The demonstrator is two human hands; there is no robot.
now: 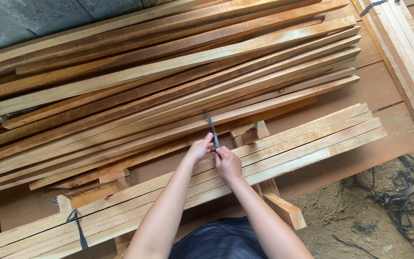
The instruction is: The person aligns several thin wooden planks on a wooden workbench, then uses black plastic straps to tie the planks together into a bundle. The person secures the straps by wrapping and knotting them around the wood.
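My left hand (200,147) and my right hand (227,163) meet over a flat bundle of pale wooden slats (312,139) that runs across the near part of the view. Both hands pinch the ends of a dark plastic strap (212,128), which rises from the bundle between my fingers. A second dark strap (77,228) is tied round the same bundle near its left end. Behind the bundle lies a large loose pile of long wooden strips (168,76).
The wood rests on a brown board platform (374,91). Another strapped stack of slats (408,52) runs along the right edge. Short wooden offcuts (283,208) prop the bundle. Sandy ground at lower right holds tangled black strapping (403,201).
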